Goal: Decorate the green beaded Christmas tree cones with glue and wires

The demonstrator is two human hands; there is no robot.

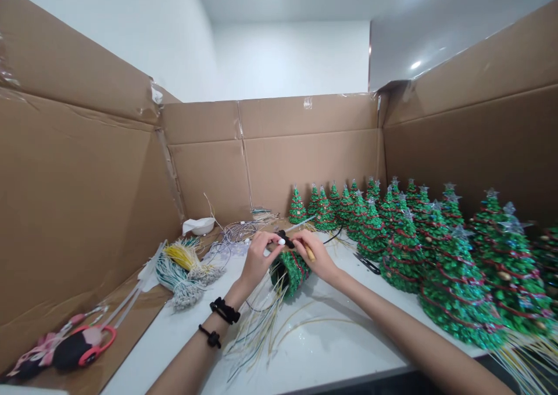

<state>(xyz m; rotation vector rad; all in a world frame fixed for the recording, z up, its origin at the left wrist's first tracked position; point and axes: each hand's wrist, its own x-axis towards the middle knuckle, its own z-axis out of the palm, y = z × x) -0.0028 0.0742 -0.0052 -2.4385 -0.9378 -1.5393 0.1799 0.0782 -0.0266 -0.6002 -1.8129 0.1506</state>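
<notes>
My left hand (260, 254) pinches a small white ball (281, 241) between thumb and fingertips. My right hand (317, 257) is closed around a short yellowish-brown handle (310, 253); its working end is hidden. Between the two hands shows a black tool (286, 239), probably a glue gun, with a translucent stick (301, 224) pointing away to the right. Just under my hands a green tinsel Christmas tree (296, 274) lies on its side, its hollow base facing left toward me. Many thin wires (257, 319) spill from that base onto the white table.
Rows of finished-looking tinsel trees (403, 250) with star tops stand along the right. Bundles of wired lights (181, 273), a white bowl (202, 226) and loose wires lie at left. Black scissors (367, 263) rest near the trees. Cardboard walls (309, 157) enclose the table.
</notes>
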